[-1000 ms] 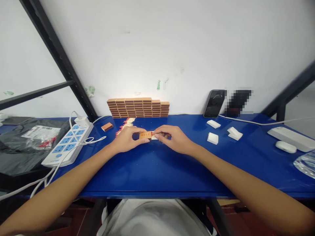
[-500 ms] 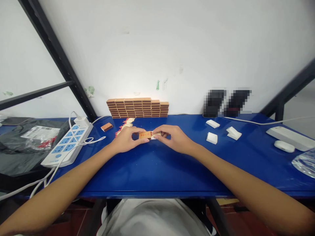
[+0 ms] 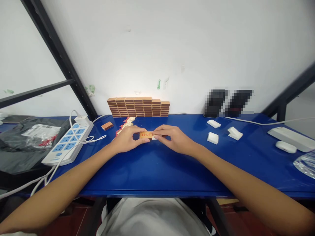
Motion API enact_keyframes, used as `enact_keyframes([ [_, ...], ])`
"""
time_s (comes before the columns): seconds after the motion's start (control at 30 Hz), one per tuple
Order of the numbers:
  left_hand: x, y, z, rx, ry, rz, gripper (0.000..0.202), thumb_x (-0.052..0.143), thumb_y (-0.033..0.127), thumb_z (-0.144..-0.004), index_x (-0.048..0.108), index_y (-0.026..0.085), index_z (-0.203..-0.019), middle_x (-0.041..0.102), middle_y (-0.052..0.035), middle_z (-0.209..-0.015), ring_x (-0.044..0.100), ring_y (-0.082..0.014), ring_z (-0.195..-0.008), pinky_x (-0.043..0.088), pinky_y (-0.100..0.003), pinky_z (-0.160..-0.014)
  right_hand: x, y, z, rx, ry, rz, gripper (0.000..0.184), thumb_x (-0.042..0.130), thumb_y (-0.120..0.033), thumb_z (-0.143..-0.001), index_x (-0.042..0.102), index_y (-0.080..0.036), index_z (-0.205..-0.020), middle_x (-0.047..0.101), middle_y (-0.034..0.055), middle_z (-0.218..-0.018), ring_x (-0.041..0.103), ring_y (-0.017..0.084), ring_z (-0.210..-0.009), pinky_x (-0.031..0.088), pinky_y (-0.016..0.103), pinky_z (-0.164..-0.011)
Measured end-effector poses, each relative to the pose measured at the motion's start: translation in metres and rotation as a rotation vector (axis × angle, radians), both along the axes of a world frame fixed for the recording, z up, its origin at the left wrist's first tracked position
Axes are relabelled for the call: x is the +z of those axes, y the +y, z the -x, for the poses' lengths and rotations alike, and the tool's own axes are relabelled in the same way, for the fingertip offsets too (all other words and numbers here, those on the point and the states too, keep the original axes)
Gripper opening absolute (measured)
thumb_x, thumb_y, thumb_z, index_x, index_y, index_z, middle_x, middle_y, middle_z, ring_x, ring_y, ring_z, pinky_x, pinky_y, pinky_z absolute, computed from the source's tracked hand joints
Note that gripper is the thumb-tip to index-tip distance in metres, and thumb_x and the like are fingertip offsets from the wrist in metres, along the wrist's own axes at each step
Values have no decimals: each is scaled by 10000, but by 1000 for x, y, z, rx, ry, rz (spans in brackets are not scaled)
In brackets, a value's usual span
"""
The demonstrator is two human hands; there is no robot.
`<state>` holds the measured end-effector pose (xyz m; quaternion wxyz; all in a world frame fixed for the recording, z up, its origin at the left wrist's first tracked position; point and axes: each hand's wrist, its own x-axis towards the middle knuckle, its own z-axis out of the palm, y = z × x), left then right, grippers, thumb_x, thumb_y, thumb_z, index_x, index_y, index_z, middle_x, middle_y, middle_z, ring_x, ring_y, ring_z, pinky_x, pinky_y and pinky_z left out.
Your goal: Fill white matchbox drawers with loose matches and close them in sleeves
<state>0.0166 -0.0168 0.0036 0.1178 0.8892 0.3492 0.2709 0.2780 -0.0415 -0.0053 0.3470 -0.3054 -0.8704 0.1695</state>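
My left hand (image 3: 126,139) pinches a small orange matchbox (image 3: 145,135) by its left end, just above the blue table (image 3: 152,167). My right hand (image 3: 171,137) meets it from the right, its fingertips closed on the box's white inner tray, which is nearly hidden inside the sleeve. Behind the left hand lies a loose pile of red-tipped matches (image 3: 124,124). A wall of stacked matchboxes (image 3: 139,107) stands against the white wall at the back. One single matchbox (image 3: 107,126) lies flat to the left.
A white and blue power strip (image 3: 67,142) with cables lies at the left, beside grey plastic bags (image 3: 27,141). Three white trays (image 3: 213,137) sit right of centre. Two blurred dark objects (image 3: 227,103) lean on the wall. A white keyboard (image 3: 290,139) and mouse (image 3: 285,147) are far right.
The white tray that stuck out of the matchbox's right end has slid almost fully into the sleeve under my right fingers. Both hands stay in the same spot.
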Motion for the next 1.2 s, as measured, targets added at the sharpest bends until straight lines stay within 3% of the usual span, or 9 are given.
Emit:
enact_keyframes([
  [0.23, 3, -5, -3, 7, -96, 31, 431, 762, 554, -873, 781, 242, -1169, 800, -31, -1109, 714, -229, -948, 514, -320, -833, -7, 1, 5, -139, 129, 171, 511, 690, -411, -949, 617, -245, -1427, 751, 28, -945, 667, 155, -726, 604, 334, -749],
  [0.4, 4, -8, -8, 33, -120, 18, 402, 762, 540, -878, 792, 231, -1133, 809, -28, -1056, 713, -211, -884, 519, -309, -791, -11, -2, 13, -127, 271, 241, 575, 715, -426, -928, 579, -260, -1462, 736, 87, -1256, 698, 167, -858, 626, 364, -831],
  [0.53, 3, -9, -10, 131, -233, 14, 430, 774, 561, -856, 799, 208, -1102, 814, -31, -1034, 717, -205, -848, 549, -308, -794, -13, -11, 25, -180, 447, 367, 777, 626, -527, -982, 320, -276, -1650, 500, 164, -1589, 681, 242, -1174, 607, 446, -986],
  [0.67, 3, -13, -12, 177, -290, 21, 436, 806, 556, -824, 811, 212, -1093, 822, -25, -1022, 739, -220, -850, 573, -309, -779, -14, -29, 39, -48, 372, 470, 828, 516, -597, -1025, 154, -293, -1704, 257, 121, -1737, 434, 288, -1503, 483, 504, -1175],
  [0.77, 4, -18, -14, 182, -312, -7, 450, 818, 572, -811, 813, 231, -1104, 824, -15, -1044, 755, -233, -890, 581, -307, -784, -13, -39, 43, 23, 340, 509, 870, 476, -621, -1035, -10, -346, -1703, 148, 76, -1771, 330, 282, -1570, 400, 531, -1237],
  [0.93, 3, -19, -13, 182, -275, -123, 421, 814, 559, -829, 812, 247, -1112, 829, -11, -994, 757, -214, -810, 573, -301, -747, -15, -42, 42, 9, 222, 443, 882, 425, -582, -1065, -165, -342, -1676, 15, 68, -1783, 298, 279, -1588, 260, 560, -1299],
  [1.0, 1, -17, -11, 183, -254, -195, 415, 816, 564, -825, 815, 241, -1086, 830, -23, -960, 755, -215, -775, 566, -306, -728, -18, -40, 42, -13, 182, 385, 872, 433, -561, -1068, -132, -322, -1688, 40, 78, -1781, 303, 290, -1585, 248, 579, -1298],
  [1.07, -2, -16, -11, 169, -219, -265, 411, 820, 576, -814, 816, 227, -1032, 829, -43, -947, 763, -233, -791, 563, -322, -741, -19, -36, 42, -67, 182, 343, 853, 486, -549, -1052, 1, -306, -1709, 200, 116, -1755, 424, 314, -1518, 338, 595, -1253],
  [1.2, -9, -14, -13, 128, -110, -281, 373, 817, 511, -834, 779, 231, -1077, 825, -65, -1013, 779, -262, -892, 567, -355, -821, -17, -21, 36, -207, 211, 273, 598, 607, -496, -998, 511, -253, -1537, 639, 152, -1438, 705, 287, -1138, 593, 490, -973],
])
